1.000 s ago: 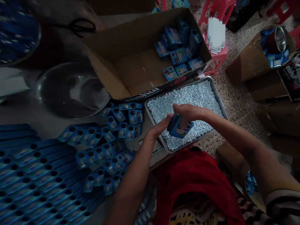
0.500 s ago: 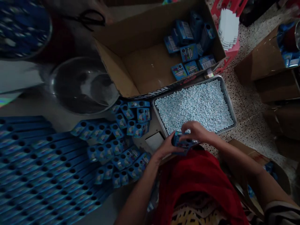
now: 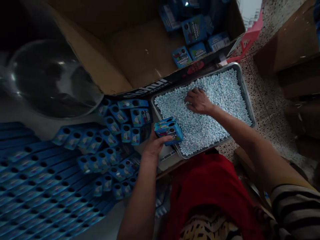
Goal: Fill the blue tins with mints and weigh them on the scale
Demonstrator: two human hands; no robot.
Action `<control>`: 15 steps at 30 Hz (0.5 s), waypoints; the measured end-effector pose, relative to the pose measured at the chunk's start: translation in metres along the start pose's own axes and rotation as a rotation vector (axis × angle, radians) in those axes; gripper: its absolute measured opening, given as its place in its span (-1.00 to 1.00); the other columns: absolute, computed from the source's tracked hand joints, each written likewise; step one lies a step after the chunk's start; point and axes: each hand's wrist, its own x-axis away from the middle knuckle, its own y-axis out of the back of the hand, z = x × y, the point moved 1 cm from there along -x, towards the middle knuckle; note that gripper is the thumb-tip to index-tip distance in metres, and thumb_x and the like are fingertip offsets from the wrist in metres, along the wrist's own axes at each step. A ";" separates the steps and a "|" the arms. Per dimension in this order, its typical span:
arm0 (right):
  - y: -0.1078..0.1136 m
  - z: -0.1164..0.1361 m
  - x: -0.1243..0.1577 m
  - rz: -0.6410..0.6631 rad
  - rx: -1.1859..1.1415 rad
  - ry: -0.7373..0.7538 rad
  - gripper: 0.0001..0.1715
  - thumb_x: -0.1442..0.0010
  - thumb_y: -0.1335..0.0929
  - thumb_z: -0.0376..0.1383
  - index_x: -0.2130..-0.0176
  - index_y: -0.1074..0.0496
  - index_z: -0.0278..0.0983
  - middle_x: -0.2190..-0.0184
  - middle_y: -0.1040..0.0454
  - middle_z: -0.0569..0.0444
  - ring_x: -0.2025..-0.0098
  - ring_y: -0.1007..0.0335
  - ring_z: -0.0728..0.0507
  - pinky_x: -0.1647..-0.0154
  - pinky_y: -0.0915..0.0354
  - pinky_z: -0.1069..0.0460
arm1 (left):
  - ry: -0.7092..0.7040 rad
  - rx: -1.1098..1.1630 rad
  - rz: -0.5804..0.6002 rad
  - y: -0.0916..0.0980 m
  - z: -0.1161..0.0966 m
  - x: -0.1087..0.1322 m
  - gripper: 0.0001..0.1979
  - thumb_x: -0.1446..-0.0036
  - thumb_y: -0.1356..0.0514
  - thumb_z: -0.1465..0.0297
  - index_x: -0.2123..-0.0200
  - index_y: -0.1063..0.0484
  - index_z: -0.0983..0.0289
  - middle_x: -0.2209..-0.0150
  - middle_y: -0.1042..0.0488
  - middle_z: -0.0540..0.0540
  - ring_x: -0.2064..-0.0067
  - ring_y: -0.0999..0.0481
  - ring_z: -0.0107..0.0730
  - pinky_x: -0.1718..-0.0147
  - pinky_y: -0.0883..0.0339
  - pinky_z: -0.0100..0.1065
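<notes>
My left hand (image 3: 153,143) is closed around small blue candy boxes (image 3: 173,134) with round dark openings on top, at least two side by side. They are over the near left corner of a metal tray (image 3: 250,115). Small pale blue and white candies (image 3: 215,123) fill this tray. My right hand (image 3: 199,101) lies on the candies toward the tray's far side. Its fingers are apart and bent down, with the tips partly sunk among the pieces; whether it has picked any up is hidden.
Beyond the tray stands an open cardboard box (image 3: 120,63) with filled-looking blue packs (image 3: 193,30). Several blue boxes (image 3: 110,136) stand left of my hand, near dense rows of more (image 3: 45,186). A clear round bowl (image 3: 52,80) is at far left. Cardboard boxes (image 3: 295,46) stand right.
My right hand has left the blue boxes and moved out into the candies. My left hand has shifted left with the boxes, now at the tray's corner. The view has moved closer.
</notes>
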 end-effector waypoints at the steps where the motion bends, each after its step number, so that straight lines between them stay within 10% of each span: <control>1: 0.004 0.003 0.014 0.027 -0.034 -0.024 -0.55 -0.53 -0.29 -0.02 -0.08 -0.59 -0.25 -0.08 -0.57 -0.14 -0.15 -0.33 -0.35 -0.24 -0.20 -0.26 | 0.001 -0.005 0.007 -0.004 -0.004 -0.001 -0.28 0.40 -0.61 0.31 0.06 -0.53 0.21 0.17 -0.70 0.08 0.21 -0.70 -0.13 0.17 -0.65 -0.16; 4: 0.018 -0.003 0.059 0.004 -0.251 -0.031 -0.45 -0.56 -0.25 0.07 -0.13 -0.63 -0.19 -0.06 -0.64 -0.08 -0.15 -0.41 -0.31 -0.27 -0.26 -0.24 | -0.012 -0.048 0.073 -0.016 -0.018 0.000 -0.20 0.41 -0.63 0.32 -0.01 -0.53 0.23 0.12 -0.71 0.11 0.16 -0.71 -0.11 0.14 -0.65 -0.16; 9: 0.014 -0.047 0.114 -0.559 -0.527 -0.433 -0.30 -0.55 -0.14 0.21 -0.24 -0.60 -0.05 -0.22 -0.61 -0.04 -0.33 -0.41 -0.29 -0.48 -0.19 -0.29 | -0.030 -0.140 0.137 -0.033 -0.037 -0.020 -0.11 0.44 -0.68 0.34 -0.06 -0.52 0.23 0.08 -0.71 0.09 0.09 -0.72 -0.11 0.06 -0.63 -0.21; 15: -0.038 -0.016 0.094 -0.692 -0.811 -0.549 -0.29 -0.46 -0.25 0.26 -0.14 -0.65 -0.12 -0.18 -0.64 -0.07 -0.27 -0.50 -0.29 -0.42 -0.32 -0.21 | -0.007 -0.078 0.291 -0.087 -0.030 -0.061 -0.20 0.41 -0.66 0.30 0.00 -0.56 0.23 0.09 -0.73 0.12 0.13 -0.73 -0.09 0.11 -0.65 -0.20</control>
